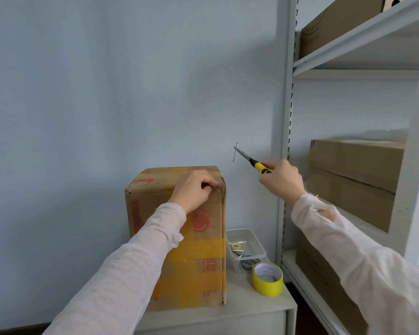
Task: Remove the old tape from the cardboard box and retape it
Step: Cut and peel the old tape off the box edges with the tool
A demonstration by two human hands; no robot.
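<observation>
Left sleeve point(131, 262): you wear a long, pale pink top of thin, faintly textured cloth, its cuff bunched at your wrist.
Right sleeve point(348, 250): the same pale pink cloth, hanging looser, with a gathered cuff and a frayed thread at its edge.
Hands: your left hand point(194, 187) and right hand point(282, 182) are bare.
</observation>
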